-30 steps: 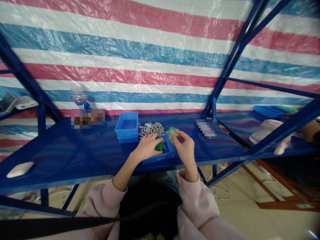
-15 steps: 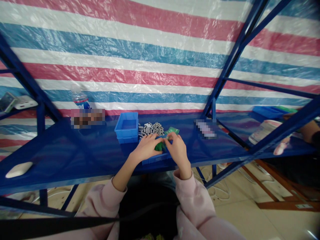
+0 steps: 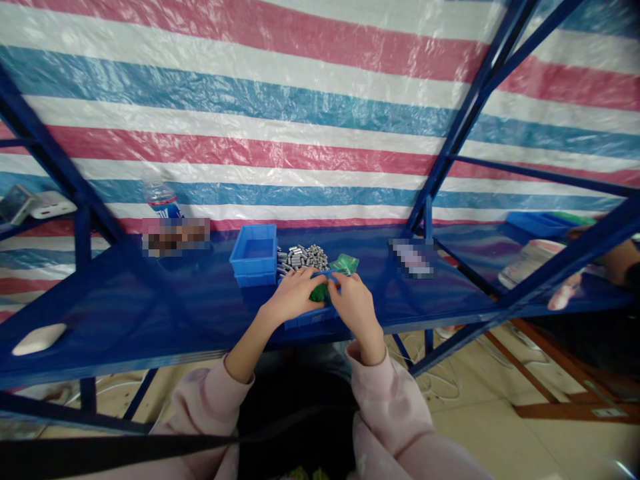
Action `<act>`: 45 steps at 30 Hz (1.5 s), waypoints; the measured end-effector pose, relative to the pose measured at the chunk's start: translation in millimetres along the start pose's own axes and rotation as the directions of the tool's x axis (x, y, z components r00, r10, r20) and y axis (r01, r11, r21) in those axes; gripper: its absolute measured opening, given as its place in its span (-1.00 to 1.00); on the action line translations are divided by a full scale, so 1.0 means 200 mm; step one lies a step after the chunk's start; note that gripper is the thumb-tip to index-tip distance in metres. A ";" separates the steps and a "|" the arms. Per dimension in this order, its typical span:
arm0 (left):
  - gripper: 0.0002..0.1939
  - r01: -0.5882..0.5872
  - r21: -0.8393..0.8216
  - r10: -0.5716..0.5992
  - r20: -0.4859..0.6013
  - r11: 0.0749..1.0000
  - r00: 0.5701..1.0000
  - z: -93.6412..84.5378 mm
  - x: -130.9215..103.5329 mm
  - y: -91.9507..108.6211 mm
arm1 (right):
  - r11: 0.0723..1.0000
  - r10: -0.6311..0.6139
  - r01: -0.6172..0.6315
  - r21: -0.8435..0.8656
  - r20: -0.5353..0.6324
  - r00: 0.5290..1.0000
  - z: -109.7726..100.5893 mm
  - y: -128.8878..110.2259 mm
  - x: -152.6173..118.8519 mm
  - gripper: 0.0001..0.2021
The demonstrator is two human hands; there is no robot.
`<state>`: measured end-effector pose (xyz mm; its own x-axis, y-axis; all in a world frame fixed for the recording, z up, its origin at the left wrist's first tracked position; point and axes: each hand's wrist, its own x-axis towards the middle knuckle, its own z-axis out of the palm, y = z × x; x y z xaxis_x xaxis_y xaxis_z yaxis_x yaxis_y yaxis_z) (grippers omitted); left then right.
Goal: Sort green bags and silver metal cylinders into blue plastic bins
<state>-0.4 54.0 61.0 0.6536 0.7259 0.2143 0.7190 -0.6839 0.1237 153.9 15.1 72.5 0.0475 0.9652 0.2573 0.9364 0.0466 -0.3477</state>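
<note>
Both hands are over a low blue tray at the shelf's front edge. My left hand curves over its left side, thumb and fingers closed around something I cannot make out. Green material shows in the tray between the hands. My right hand is at the tray's right side, fingers bent together in a pinch; anything in them is too small to name. Behind the tray lies a pile of small silvery cylinders, with a green plastic bag to its right.
Stacked blue bins stand left of the pile. A bottle is at the back left, a white object at the front left. Blue metal posts frame the shelf. Another person's arm is at far right.
My right hand has shifted slightly down off the green bag, leaving more of the bag visible. My left hand has stayed nearly in place.
</note>
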 end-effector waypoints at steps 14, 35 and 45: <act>-0.63 0.000 -0.043 -0.001 -0.017 0.999 1.000 -0.03 -0.01 0.02 | 0.996 -0.081 0.078 0.034 0.077 0.994 -0.02 0.06 -0.02 -0.81; -0.47 -0.033 -0.021 0.033 0.011 0.999 0.999 -0.02 -0.01 0.00 | 0.993 -0.108 0.106 0.043 0.053 0.993 -0.01 0.00 -0.05 -0.80; -0.52 -0.034 -0.025 0.034 0.009 0.999 0.999 -0.02 -0.02 0.01 | 0.987 -0.149 0.146 0.072 0.037 0.988 0.00 0.01 -0.05 -0.83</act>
<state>-2.6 50.7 64.8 0.6800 0.7025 0.2098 0.6900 -0.7100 0.1408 155.6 4.9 69.4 -0.1052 0.9563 0.2730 0.9057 0.2055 -0.3708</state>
